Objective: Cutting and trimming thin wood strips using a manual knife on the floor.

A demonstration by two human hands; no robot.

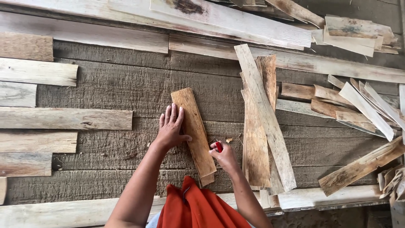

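On a rough plank workbench (105, 88): left hand (171, 128) flat, fingers spread, steadying a short board (193, 126); right hand (223, 155) clenched on a red tool (219, 146); loose stack (261, 126) untouched alongside.

Rough grey plank worktop (109, 84) w/ daylight, pale slats (38, 72) at left, scrap offcuts (363, 105) at right.

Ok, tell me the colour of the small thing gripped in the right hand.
Red: a small red object in the right hand, beside the wooden slat. Head view shows it best.
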